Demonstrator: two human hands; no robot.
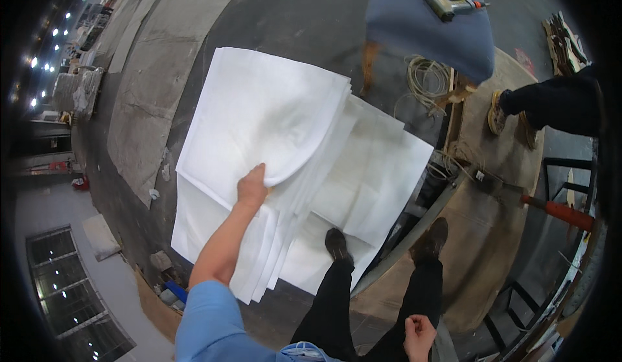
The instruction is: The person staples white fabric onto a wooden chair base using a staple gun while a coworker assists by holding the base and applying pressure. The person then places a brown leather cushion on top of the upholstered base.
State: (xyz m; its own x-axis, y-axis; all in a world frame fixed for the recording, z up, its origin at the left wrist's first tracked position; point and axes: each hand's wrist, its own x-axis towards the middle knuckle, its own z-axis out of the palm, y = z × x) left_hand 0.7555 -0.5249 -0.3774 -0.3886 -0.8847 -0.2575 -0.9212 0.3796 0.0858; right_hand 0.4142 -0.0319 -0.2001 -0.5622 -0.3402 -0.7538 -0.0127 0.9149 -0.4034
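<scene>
At the left, a long grey-brown sheet of cardboard lies along the dark floor. Right of it, at the middle of the view, is the pile of white sheets, spread on the floor in front of the person. Its taller part runs away from the person, the long axis leaning a little to the right at the far end; the wide lens bends the edges, so the exact angle is hard to tell. The left hand grips the near edge of the top sheet, thumb uppermost, and that edge bows upward toward its right corner. The step in hand appears to be handling this one sheet apart from those below. Moving it further would probably call for a firm hold and the second hand on another corner, so that it does not sag or drag its neighbours.

Farther right, lower sheets fan out, one corner pointing right; the person's left shoe is over their near part. The right hand is loosely curled by the right thigh, with nothing visible in it. Beyond are a blue-grey padded seat bearing a nail gun, a coiled hose and another person's dark trouser leg.
</scene>
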